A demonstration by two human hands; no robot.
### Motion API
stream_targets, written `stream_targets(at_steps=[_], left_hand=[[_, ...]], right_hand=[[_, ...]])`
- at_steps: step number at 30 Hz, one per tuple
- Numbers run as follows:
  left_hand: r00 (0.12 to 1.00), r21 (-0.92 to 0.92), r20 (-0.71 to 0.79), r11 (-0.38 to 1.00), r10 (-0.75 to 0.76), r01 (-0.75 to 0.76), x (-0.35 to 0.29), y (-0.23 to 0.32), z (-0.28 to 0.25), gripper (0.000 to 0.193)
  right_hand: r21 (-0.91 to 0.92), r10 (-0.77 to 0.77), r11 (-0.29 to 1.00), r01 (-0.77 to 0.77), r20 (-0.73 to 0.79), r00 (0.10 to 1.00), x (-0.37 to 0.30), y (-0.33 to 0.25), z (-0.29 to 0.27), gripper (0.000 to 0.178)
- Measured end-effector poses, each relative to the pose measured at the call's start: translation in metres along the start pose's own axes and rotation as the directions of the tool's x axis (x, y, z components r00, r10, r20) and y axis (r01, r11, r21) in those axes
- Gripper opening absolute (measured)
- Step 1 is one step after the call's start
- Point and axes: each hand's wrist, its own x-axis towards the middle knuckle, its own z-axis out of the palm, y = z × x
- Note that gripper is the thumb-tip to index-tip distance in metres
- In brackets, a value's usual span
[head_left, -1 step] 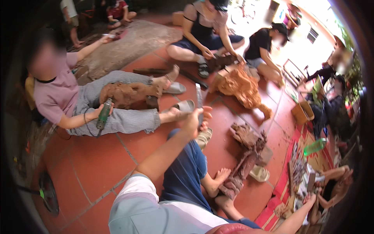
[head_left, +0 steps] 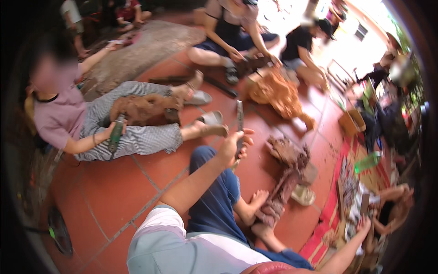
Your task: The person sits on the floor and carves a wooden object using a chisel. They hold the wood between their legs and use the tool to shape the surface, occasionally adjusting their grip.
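My left hand point(head_left: 232, 148) is raised over my bent left knee, its fingers wrapped round a chisel point(head_left: 239, 116). The narrow metal blade points up and away from me. My right hand point(head_left: 363, 224) reaches far to the right, beside a dark flat rectangular piece point(head_left: 365, 203) and a row of slim carving tools point(head_left: 348, 189). It is small and blurred, so whether its fingers close on that flat piece is unclear. A reddish-brown carved wood piece point(head_left: 284, 185) lies between my bare feet, with a block point(head_left: 309, 174) beside it.
At left a person sits with a green power tool point(head_left: 116, 134) and a brown carving point(head_left: 141, 109). An orange-brown carving point(head_left: 278, 93) lies ahead near other seated people. At right are a cardboard box point(head_left: 351, 122), a green bottle point(head_left: 367, 162) and a red mat point(head_left: 335, 214).
My left hand has shifted slightly down and right, with the chisel still in it. The whole view has tilted a little. My right hand stays beside the tools.
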Motion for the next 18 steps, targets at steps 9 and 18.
stream_targets(at_steps=[9,18], left_hand=[[0.565,0.827,0.350,0.530,-0.747,0.188,-0.061,-0.210,0.075,0.038],[0.956,0.928,0.295,-0.238,-0.005,-0.288,-0.077,-0.128,-0.010,0.046]], right_hand=[[-0.314,0.324,0.942,-0.120,0.753,0.573,-0.255,0.131,0.317,0.043],[-0.286,0.182,0.958,-0.009,0.585,0.790,-0.221,0.136,0.327,0.024]])
